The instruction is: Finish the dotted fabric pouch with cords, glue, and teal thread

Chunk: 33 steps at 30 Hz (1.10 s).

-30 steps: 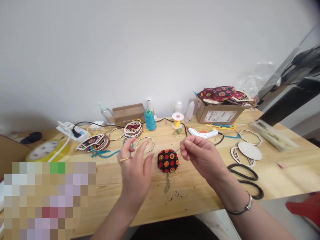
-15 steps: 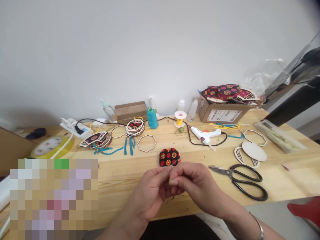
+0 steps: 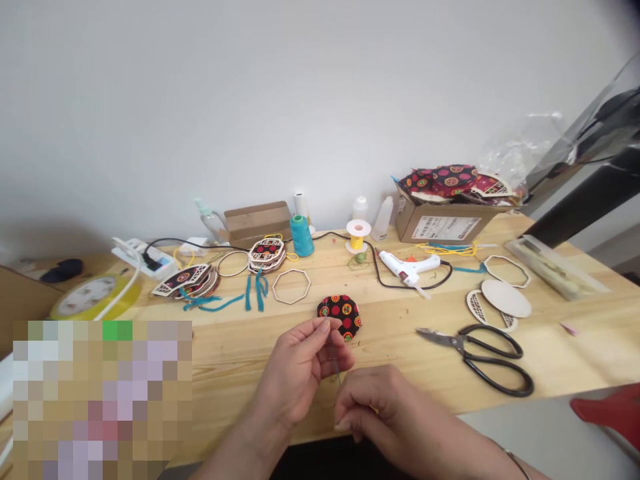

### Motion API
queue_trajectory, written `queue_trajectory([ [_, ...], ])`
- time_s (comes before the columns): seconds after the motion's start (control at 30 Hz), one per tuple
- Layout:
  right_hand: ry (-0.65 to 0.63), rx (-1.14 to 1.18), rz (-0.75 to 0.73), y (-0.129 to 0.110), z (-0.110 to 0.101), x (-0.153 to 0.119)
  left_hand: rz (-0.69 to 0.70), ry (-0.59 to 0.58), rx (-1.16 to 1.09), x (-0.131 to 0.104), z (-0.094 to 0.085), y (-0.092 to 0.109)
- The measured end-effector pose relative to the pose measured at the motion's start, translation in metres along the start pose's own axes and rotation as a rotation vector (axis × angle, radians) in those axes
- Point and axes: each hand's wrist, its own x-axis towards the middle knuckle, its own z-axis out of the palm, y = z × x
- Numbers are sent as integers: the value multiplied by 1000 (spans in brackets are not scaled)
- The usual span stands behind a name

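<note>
A thin bluish thread (image 3: 338, 377) runs between my hands. My left hand (image 3: 297, 370) pinches it between thumb and forefinger, with the other fingers curled loosely below. Lower and to the right, my right hand (image 3: 383, 407) is closed on the thread's lower part; its fingertips are partly hidden. Just beyond my left fingertips lies an eight-sided piece covered in black fabric with red and yellow flowers (image 3: 350, 308), its near left edge hidden by the hand. Black-handled scissors (image 3: 459, 343) rest to the right of my right hand.
A white glue gun (image 3: 411, 268) with its cord lies behind the scissors. Farther back stand a teal thread cone (image 3: 301, 237), a yellow spool (image 3: 358, 237) and a cardboard box of fabric pieces (image 3: 443, 223). Wooden frames (image 3: 291, 287) and yellow tape (image 3: 95, 297) lie left.
My hands were together at the fingertips. The right hand has moved down and toward me, drawing the thread out between them. More of the fabric-covered piece shows now.
</note>
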Motion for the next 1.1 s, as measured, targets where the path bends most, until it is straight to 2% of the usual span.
queue_trajectory([
  [0.27,-92,-41,32,2,4,0,36,-3,-42,2,0,-2],
  [0.5,-115,-62,10,2,3,0,51,6,-77,0,0,1],
  [0.53,-116,-63,-1,3,3,0,19,-17,-57,0,0,1],
  [0.6,-120,-66,-15,4,4,0,67,10,-82,1,0,0],
  [0.73,-134,-59,6,6,6,-2,71,-12,-73,2,1,-3],
  [1.1,-175,-102,-51,7,5,-6,158,88,81,2,5,-5],
])
